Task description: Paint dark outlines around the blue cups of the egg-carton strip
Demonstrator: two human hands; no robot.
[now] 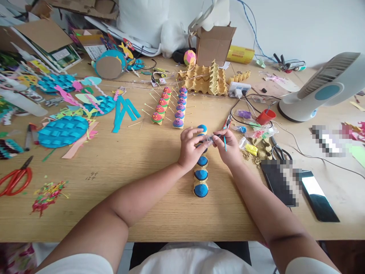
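Observation:
A row of egg-carton cups topped with blue clay runs away from me down the middle of the table. Above its far half, my left hand and my right hand meet, fingers closed. Between the fingertips of both is a small clear plastic packet with something dark at its right end; its contents are hard to make out. A thin blue stick also pokes down from my right fingers. My hands hide several cups of the row.
Two finished-looking carton rows, red-green and purple, stand beyond with pins sticking out. To the right are clay packets, black scissors, phones and a fan. Blue woven discs and red scissors lie left.

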